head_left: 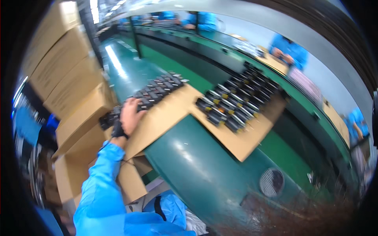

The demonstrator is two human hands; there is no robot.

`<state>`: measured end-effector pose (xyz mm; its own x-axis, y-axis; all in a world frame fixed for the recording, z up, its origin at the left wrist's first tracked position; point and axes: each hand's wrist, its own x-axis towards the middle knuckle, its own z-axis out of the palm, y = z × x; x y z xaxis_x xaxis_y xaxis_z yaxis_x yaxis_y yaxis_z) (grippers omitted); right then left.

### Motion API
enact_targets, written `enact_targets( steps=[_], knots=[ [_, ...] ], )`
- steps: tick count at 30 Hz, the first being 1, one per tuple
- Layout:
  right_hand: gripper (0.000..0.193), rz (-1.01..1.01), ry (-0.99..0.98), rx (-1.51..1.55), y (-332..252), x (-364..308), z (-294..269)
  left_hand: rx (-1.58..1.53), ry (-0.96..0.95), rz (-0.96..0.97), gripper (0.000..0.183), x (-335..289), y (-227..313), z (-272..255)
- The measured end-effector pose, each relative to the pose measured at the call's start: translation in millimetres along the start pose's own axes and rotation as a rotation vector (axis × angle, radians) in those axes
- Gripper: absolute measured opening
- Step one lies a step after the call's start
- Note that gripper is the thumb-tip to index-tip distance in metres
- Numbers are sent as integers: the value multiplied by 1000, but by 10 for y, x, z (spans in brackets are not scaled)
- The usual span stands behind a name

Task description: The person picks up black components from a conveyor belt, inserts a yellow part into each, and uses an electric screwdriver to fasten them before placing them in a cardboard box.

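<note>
My left hand (130, 116), in a blue sleeve with a dark band at the wrist, reaches over the near end of a row of small black parts (159, 89) on brown cardboard. Its thumb and fingertips lie against the dark pieces. Blur smears the fingers, so whether they grip a piece does not show. More dark pieces extend behind the wrist. To the right, a cardboard sheet (242, 151) carries several rows of black cylindrical parts (238, 100) with shiny metal and yellow bits. My right hand is out of view.
Large cardboard boxes (59, 59) are stacked at the left, with an open carton (73, 177) below. A green work surface (189, 157) runs beneath the cardboard. A round ribbed thing (271, 182) is at lower right. Co-workers in blue (289, 51) sit along a far bench.
</note>
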<state>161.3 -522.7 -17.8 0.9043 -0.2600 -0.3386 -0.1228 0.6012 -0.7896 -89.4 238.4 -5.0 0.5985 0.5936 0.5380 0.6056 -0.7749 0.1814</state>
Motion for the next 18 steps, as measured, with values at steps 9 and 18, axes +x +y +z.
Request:
enact_targets(
  steps=[9,18],
  knots=[
    [56,-228,18,-989,43,113,-33,-384,-44,331,47,-317,1655,-241],
    [58,-503,-107,-1928,-335,-68,449,-1034,-407,954,41,-793,3971,40]
  ],
)
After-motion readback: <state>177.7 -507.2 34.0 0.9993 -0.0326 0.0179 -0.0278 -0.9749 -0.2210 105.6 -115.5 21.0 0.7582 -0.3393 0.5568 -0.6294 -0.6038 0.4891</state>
